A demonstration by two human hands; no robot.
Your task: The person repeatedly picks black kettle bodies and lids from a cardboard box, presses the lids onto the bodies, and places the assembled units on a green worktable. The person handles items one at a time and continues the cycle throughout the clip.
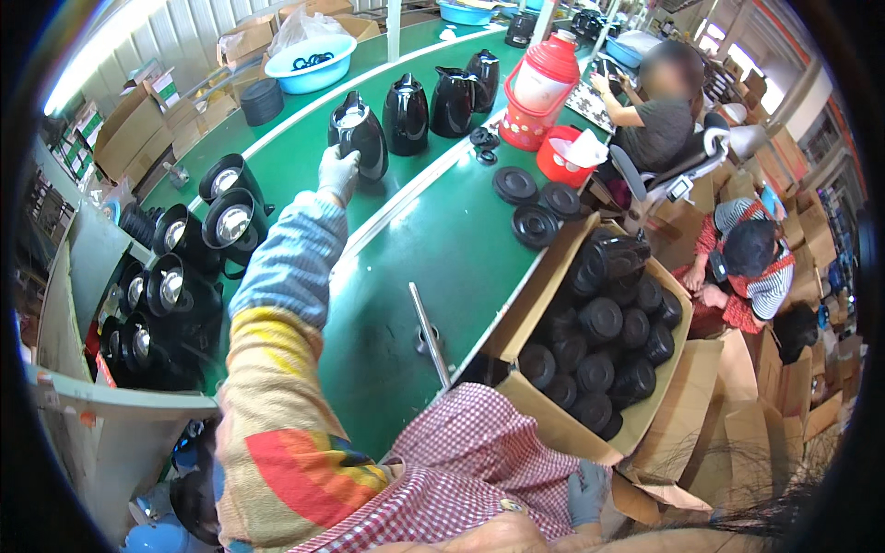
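Note:
My left hand, in a grey glove, reaches out over the green work surface. Its fingers are closed at the handle of a glossy black vacuum jug, which stands upright. Beyond it is a row of similar black jugs, also upright. Low in the picture, my right hand, gloved too, rests beside my checked apron, near the corner of a cardboard box. Its fingers are loosely extended and nothing shows in them. Inside that box lie many round black parts.
Open black jug bodies crowd the left side. Black round lids lie by a red bucket and a red-and-white flask. A metal rod sticks up nearby. Two people sit at the right. A blue basin stands farther back.

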